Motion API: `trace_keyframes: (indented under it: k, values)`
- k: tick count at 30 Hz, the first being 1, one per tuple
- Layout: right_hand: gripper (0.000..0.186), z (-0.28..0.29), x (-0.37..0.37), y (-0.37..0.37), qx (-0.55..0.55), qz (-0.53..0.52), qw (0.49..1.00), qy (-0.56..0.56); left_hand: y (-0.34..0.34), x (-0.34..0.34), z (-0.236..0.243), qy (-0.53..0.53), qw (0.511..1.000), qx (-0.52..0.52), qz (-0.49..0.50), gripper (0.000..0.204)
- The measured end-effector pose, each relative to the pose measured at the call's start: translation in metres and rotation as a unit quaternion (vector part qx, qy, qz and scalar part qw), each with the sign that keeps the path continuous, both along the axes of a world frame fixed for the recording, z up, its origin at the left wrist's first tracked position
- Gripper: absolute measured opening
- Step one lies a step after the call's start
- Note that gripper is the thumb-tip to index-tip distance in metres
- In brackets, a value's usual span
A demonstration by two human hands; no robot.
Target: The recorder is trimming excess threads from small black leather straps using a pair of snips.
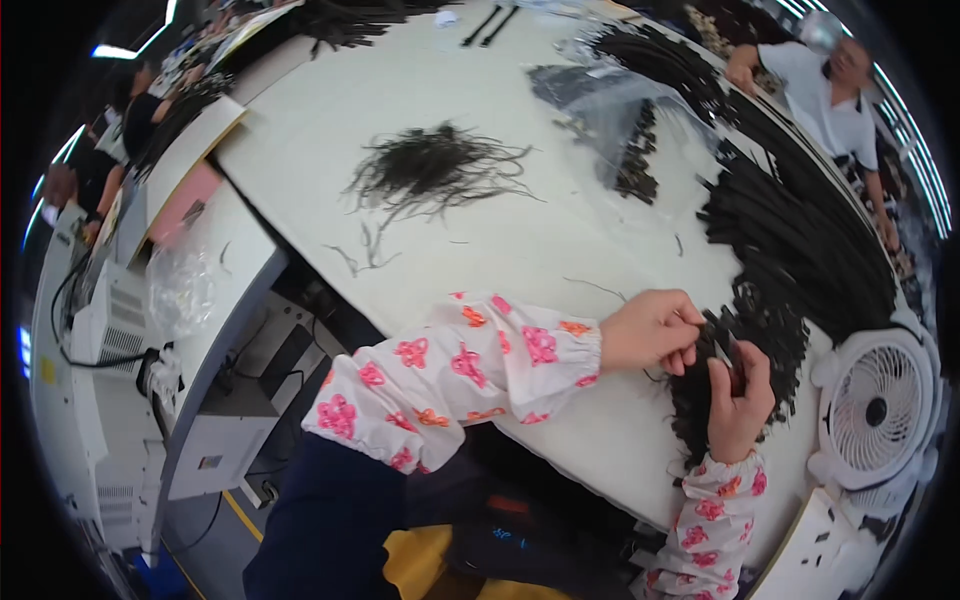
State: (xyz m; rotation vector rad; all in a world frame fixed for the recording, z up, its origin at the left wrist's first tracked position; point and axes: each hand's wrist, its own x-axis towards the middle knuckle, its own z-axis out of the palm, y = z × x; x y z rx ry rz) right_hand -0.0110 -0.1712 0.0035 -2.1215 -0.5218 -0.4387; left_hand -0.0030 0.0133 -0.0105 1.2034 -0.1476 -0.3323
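Above a heap of short black strips [780, 335] on the white table, both my hands work close together. My left hand [652, 332] is closed in a pinch on the end of a black strip, most of which is lost against the heap. Just to its right, my right hand [740, 405] is curled with thumb and fingers around what look like small thread snips [723, 348]; a greyish blade tip shows between the fingers. A loose tangle of dark threads [425, 170] lies farther off on the table, with a few stray threads near it.
A white fan [876, 405] stands right of the heap. Long black strips [800, 225] lie in bundles behind it, and a clear plastic bag [600, 110] sits at the far side. A co-worker [825, 95] is at the far right. White machines [120, 370] stand at left.
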Motion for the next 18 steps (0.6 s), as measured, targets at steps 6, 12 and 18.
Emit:
trace_keyframes:
  k: [6,12,18]
  values:
    - [0.033,0.006,0.012,0.003,-0.076,-0.002,0.988,-0.133,0.003,-0.002,0.019,0.023,0.999,0.007,0.023,0.014]
    - [0.031,0.002,0.011,-0.009,-0.135,-0.020,0.971,-0.194,-0.012,-0.001,0.018,0.035,0.999,0.017,0.023,0.014]
    - [0.031,0.002,0.008,-0.008,-0.154,-0.035,0.966,-0.203,-0.010,-0.005,0.017,0.020,0.999,0.031,0.036,0.014]
